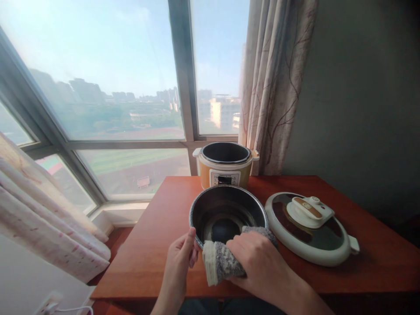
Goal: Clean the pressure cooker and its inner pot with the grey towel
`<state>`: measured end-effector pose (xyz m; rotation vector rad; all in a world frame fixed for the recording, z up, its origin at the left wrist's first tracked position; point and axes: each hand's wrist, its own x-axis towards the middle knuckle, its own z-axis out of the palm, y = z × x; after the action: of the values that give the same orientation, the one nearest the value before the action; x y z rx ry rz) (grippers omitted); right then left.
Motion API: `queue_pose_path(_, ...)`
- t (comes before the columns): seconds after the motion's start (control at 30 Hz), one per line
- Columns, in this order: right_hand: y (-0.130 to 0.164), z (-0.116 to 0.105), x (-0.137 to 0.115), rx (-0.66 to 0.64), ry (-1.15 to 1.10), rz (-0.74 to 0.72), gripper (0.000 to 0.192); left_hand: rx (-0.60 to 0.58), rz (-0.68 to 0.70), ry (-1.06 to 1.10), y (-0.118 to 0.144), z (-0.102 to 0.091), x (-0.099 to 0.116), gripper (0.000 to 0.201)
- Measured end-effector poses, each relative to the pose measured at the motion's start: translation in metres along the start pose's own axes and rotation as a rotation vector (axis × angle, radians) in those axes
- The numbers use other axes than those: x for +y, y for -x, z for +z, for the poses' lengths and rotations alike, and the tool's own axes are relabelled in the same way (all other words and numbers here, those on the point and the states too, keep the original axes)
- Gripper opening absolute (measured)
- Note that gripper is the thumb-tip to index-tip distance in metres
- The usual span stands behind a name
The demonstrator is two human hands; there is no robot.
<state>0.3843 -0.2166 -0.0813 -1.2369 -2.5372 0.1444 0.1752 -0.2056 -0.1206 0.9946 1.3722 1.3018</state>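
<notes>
A dark inner pot (226,210) sits on the red-brown wooden table (157,245) in front of me. My left hand (180,258) grips its near-left rim, thumb on the edge. My right hand (259,262) presses a grey and white cloth (218,262) against the pot's near rim, part of the cloth draped over the edge. Behind the pot stands an orange and white electric cooker base (225,166), open and without its pot. The cooker's round lid (310,227) lies flat on the table to the right, handle up.
A large window (114,87) fills the wall behind the table. A patterned curtain (272,87) hangs at the right of it, another curtain (42,218) at the left. A white power strip (49,304) lies at the bottom left. A grey wall (361,109) stands at the right.
</notes>
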Motion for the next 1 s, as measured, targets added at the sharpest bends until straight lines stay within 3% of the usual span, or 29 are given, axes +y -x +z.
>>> queue_pose_path(0.33, -0.001, 0.004, -0.005, 0.048, 0.002, 0.015, 0.028, -0.004, -0.027, -0.026, 0.004, 0.004, -0.002, 0.058)
queue_pose_path(0.57, -0.002, 0.003, -0.006, 0.029, 0.004, 0.013, 0.032, -0.023, -0.055, 0.074, 0.0, 0.003, -0.005, 0.057)
queue_pose_path(0.8, -0.001, -0.004, 0.005, -0.08, -0.014, -0.056, 0.04, 0.019, -0.061, 0.103, -0.022, -0.007, -0.004, 0.052)
queue_pose_path(1.0, 0.004, -0.01, 0.016, -0.087, -0.056, -0.108, 0.041, -0.077, -0.039, 0.095, -0.054, -0.021, 0.013, 0.052)
